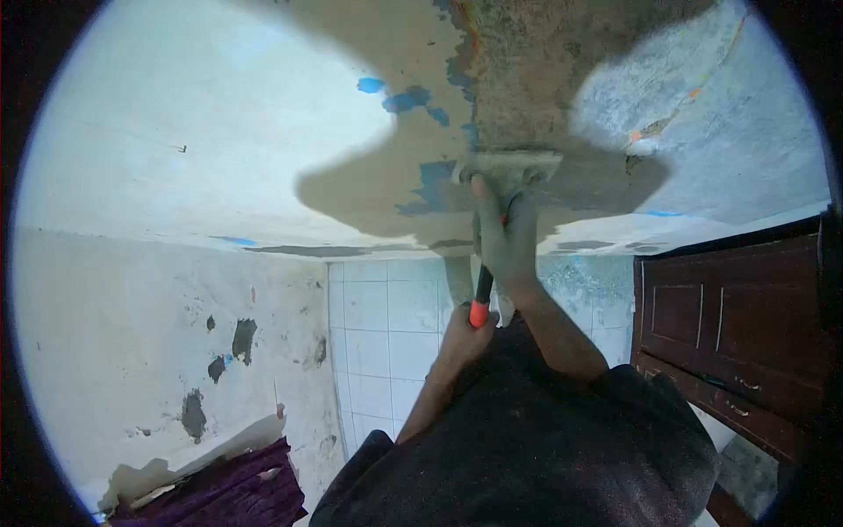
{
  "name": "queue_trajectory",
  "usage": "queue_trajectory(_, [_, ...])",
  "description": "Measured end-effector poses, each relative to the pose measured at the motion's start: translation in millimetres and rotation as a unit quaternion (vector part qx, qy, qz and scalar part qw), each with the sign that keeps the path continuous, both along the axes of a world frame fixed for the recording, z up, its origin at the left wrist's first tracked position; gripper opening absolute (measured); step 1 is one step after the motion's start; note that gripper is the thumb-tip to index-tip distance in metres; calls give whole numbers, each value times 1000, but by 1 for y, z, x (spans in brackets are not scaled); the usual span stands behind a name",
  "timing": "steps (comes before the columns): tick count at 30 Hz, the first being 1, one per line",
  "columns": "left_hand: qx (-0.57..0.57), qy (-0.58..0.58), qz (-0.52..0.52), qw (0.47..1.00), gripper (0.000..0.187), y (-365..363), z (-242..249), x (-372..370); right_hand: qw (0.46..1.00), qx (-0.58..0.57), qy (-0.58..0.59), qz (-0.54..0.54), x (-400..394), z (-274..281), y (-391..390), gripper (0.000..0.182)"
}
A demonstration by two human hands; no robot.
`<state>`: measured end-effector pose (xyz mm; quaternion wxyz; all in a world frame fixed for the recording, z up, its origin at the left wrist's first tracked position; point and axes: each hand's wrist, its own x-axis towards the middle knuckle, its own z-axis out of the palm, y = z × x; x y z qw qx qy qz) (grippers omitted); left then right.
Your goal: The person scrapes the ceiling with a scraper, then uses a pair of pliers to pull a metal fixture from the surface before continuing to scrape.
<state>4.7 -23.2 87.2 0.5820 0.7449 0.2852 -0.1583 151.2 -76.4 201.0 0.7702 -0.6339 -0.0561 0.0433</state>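
At twelve o'clock, my right hand (507,250) grips the broad scraper (485,283) near its blade (514,164), my left hand (461,338) its red end (479,314). Uneven pressure could tip a blade corner into the patchy wall (219,97), and the shadow (351,189) there could mask a gouge

1. Open room is seen to the left across the flat, pale painted surface (246,97); it is interrupted only by a small, thin metal hook (183,148).
2. To the right, the rough, blue-grey mottled surface (720,132) can be passed along, bounded below by the dark brown wooden cabinet (729,303).
3. The centre is blocked by the wide, flat, pale-bladed scraper (509,167) with its black-and-red handle, gripped by the right hand (509,241) near the blade and the left hand (465,338) at the red end.
4. Below, passage is closed off by the dark-clothed torso (527,439).
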Motion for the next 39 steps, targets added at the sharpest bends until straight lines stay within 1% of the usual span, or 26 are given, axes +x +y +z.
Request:
queue_trajectory(1, [-23,20,1,1000,31,4,9,5,999,54,2,-5,0,7,0,33])
queue_trajectory(2, [-44,35,0,998,32,7,14,10,998,56,-1,-5,-1,2,0,33])
queue_trajectory(4, [-36,7,-1,999,33,2,-38,-4,996,43,81,1,-4,-28,3,31])
queue_trajectory(5, [-16,34,-2,999,33,-3,-69,-18,999,18,10,-47,-6,-54,9,29])
queue_trajectory(8, [4,77,-43,996,33,1,-58,-22,997,-14,-31,-63,-6,-57,12,30])
queue_trajectory(9, [-14,99,-42,994,33,0,-29,-14,1000,-19,-3,-13,-6,-52,7,32])
queue_trajectory(10, [-32,119,-41,992,34,1,-14,-11,1000,-21,4,-12,-10,-55,7,32])
queue_trajectory(11, [-13,72,-40,996,34,2,-16,-15,999,-25,13,-18,-8,-56,7,34])
queue_trajectory(14, [-12,96,-2,995,32,-6,-39,-22,999,-12,39,-18,-7,-60,7,34])
queue_trajectory(15, [-19,68,20,997,30,-9,-38,-22,998,7,59,-12,-9,-61,7,33])
queue_trajectory(17, [-8,61,-7,998,29,-1,-39,-16,997,27,73,-3,-3,-60,8,33])
queue_trajectory(18, [1,60,-33,998,29,3,-25,-11,999,-21,7,-24,1,-58,11,31])
queue_trajectory(19, [-43,62,-26,997,30,2,-3,-9,995,-69,-54,-45,-3,-57,12,29])
queue_trajectory(20, [-42,65,-26,997,30,4,-3,-13,995,-69,-51,-44,-6,-54,10,29])
queue_trajectory(22, [-6,53,-35,998,31,6,-8,-15,999,12,44,-1,-7,-48,6,28])
queue_trajectory(23, [2,63,-56,996,31,7,-26,-21,999,11,45,-3,-10,-52,6,28])
queue_trajectory(24, [2,62,-56,997,31,4,-25,-18,999,9,45,-1,-10,-54,6,28])
queue_trajectory(25, [-3,44,-25,999,28,3,-23,-15,999,9,42,2,-8,-54,7,28])
queue_trajectory(26, [-8,28,6,1000,27,2,-22,-13,999,10,41,2,-6,-55,9,28])
queue_trajectory(27, [-40,74,-4,996,29,4,-2,-9,999,12,31,-12,-5,-46,11,29])
queue_trajectory(28, [-41,78,-6,996,29,6,2,-14,999,12,25,-27,-7,-42,12,30])
queue_trajectory(32, [-1,94,-40,995,30,6,2,-18,999,15,29,-18,-11,-54,8,29])
queue_trajectory(35, [41,101,-46,993,28,7,2,-10,997,18,75,13,-8,-58,8,27])
queue_trajectory(37, [-42,113,-64,991,29,6,6,-11,999,-33,-11,-24,-6,-44,11,26])
queue_trajectory(38, [-45,118,-65,990,29,4,1,-17,999,-35,-6,-25,-8,-44,9,26])
queue_trajectory(39, [-32,79,-30,996,27,2,-7,-19,1000,-17,26,0,-7,-44,8,25])
